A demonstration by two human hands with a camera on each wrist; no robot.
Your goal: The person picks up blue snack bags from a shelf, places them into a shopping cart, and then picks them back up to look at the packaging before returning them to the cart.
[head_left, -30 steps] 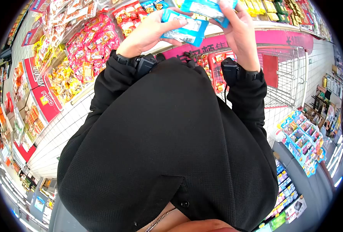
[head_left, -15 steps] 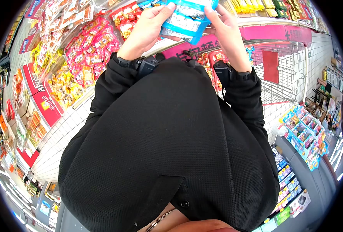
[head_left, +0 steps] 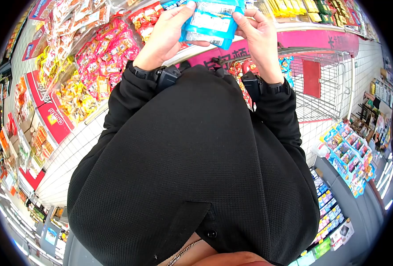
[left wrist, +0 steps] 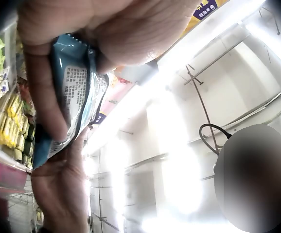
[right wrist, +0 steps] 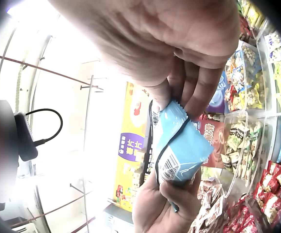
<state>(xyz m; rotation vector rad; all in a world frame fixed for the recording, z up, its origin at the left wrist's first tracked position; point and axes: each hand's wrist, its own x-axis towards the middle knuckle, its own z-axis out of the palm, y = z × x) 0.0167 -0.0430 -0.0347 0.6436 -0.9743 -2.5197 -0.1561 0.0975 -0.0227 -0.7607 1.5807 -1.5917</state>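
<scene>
Both hands hold blue snack packets (head_left: 210, 21) together, out in front of the chest, near the top of the head view. The packets overlap, with white printed labels and barcodes facing the person. My left hand (head_left: 164, 36) grips their left side, thumb on the face and fingers behind. On the opposite edge my right hand (head_left: 263, 43) pinches the packets between thumb and fingers. In the right wrist view, the crimped end of a blue packet (right wrist: 179, 145) sits at the right fingertips. The left wrist view shows the packets (left wrist: 75, 90) edge-on between the hands.
Beyond the hands runs a candy display with pink-wrapped candies (head_left: 103, 53), yellow packets (head_left: 289, 6) and a magenta front strip (head_left: 318, 41). A wire shopping cart (head_left: 338, 84) stands at the right, with red packets (head_left: 238, 70) and blue packets (head_left: 286, 66) in it.
A second ago each hand held blue packets apart and tilted. The right hand has moved left and slightly down, and the packets now lie overlapped and squared up between both hands.
</scene>
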